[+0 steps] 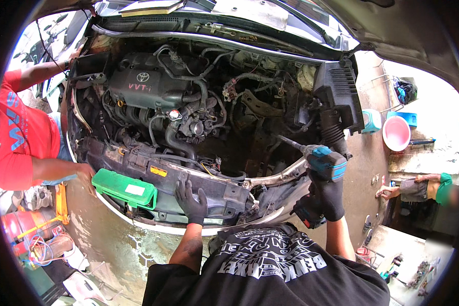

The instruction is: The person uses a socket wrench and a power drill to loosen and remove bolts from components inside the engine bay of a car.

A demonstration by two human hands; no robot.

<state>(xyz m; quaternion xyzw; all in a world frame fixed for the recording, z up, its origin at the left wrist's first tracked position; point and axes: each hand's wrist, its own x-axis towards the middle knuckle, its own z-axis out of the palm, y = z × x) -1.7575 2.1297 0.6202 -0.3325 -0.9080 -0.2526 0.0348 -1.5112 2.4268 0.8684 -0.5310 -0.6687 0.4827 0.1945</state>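
Observation:
My left hand [191,203], in a black glove, lies with fingers stretched out on the dark front panel [222,196] of a car's open engine bay. At the right of the bay, my gloved right hand [329,198] is wrapped round the grip of a blue and black cordless impact wrench [325,160]. A long extension [289,141] runs from the wrench leftward and down into the bay; whatever its tip meets is hidden in shadow. Left of my left hand, a green plastic case [125,187] sits on the car's front edge.
A co-worker in a red shirt [25,132] stands at the left, one hand beside the green case. The engine cover [145,84] and a black air filter box [336,89] border the bay's gap. A pink basin [396,133] and another person in green [442,188] are farther right.

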